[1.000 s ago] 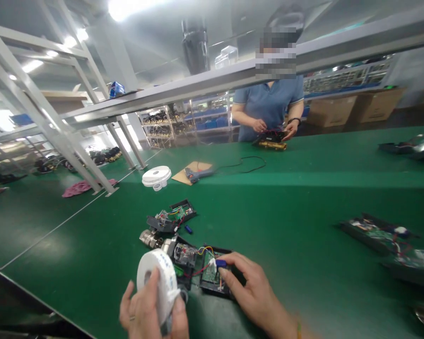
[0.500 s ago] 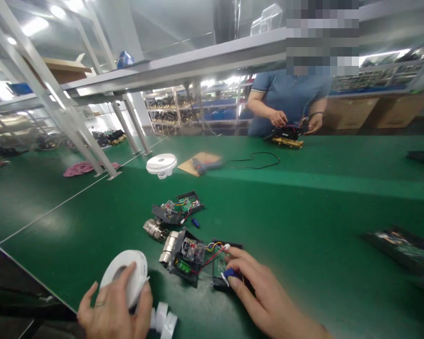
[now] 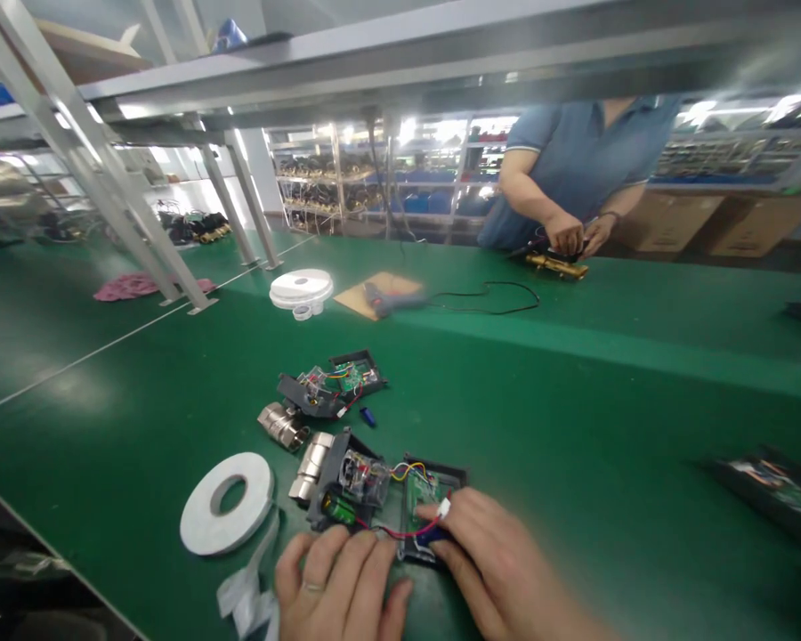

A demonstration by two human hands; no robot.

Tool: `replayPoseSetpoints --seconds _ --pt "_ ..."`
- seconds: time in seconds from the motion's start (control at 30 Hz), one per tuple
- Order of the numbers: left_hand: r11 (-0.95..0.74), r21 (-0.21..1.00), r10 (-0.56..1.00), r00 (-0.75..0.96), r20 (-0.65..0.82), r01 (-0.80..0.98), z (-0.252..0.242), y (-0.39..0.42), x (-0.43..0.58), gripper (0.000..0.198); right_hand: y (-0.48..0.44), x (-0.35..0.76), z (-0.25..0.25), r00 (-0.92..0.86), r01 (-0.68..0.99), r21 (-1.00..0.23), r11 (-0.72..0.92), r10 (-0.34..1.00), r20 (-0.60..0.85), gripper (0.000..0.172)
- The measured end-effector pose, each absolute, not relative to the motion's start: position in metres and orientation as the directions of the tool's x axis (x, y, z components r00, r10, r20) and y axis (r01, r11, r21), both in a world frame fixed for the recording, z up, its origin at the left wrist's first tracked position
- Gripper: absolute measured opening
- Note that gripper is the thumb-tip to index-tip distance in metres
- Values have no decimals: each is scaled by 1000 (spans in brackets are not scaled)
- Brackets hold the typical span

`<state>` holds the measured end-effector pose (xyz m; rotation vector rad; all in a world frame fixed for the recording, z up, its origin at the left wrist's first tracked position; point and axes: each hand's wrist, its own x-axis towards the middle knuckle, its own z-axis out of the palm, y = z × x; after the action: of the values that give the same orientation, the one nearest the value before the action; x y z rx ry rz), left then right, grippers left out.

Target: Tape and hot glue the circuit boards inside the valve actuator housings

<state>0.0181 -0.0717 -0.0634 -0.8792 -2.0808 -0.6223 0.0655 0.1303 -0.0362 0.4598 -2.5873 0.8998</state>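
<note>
A black open device [image 3: 367,491] with a circuit board, coloured wires and metal fittings lies on the green belt [image 3: 540,418] in front of me. My right hand [image 3: 500,570] pinches a small blue part [image 3: 431,535] with a white tab against the board. My left hand [image 3: 340,592] lies flat, fingers stretched out, at the device's near edge, holding nothing. A white tape roll [image 3: 227,501] lies flat on the belt to the left, its loose end [image 3: 246,592] trailing toward me. A second opened device [image 3: 330,389] sits just beyond.
Across the belt another person [image 3: 574,178] in a blue shirt handles a brass-coloured unit [image 3: 554,263]. White tape rolls [image 3: 301,289], a cardboard piece with a corded tool [image 3: 380,298], a pink cloth [image 3: 130,286], metal frame legs [image 3: 193,231] and a black tray [image 3: 774,485] stand around.
My left hand let go of the tape roll, which now lies flat on the belt, and moved right to rest beside the device. My right hand stays on the blue part. The view tilted down.
</note>
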Motion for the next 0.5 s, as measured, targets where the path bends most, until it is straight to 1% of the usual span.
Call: replayPoseSetpoints --seconds 0.07,0.2,0.3,0.4,0.5 --pt "658 166 348 -493 797 734 -70 -58 19 22 128 65 -41 -888 -394 -523 756 -165 430 25" --pt "645 240 308 -534 787 726 -74 -49 18 19 125 63 -48 -876 -398 -495 773 -159 456 20" --pt "628 286 292 -560 776 724 -73 -48 19 18 121 62 -49 -854 -418 -449 789 -173 491 20" --pt "616 309 295 -576 762 725 -72 -47 20 20 118 63 -52 -828 -433 -401 807 -180 531 23" --pt "614 308 301 -576 760 727 -73 -48 19 20 116 65 -58 -794 -449 -352 821 -187 578 27"
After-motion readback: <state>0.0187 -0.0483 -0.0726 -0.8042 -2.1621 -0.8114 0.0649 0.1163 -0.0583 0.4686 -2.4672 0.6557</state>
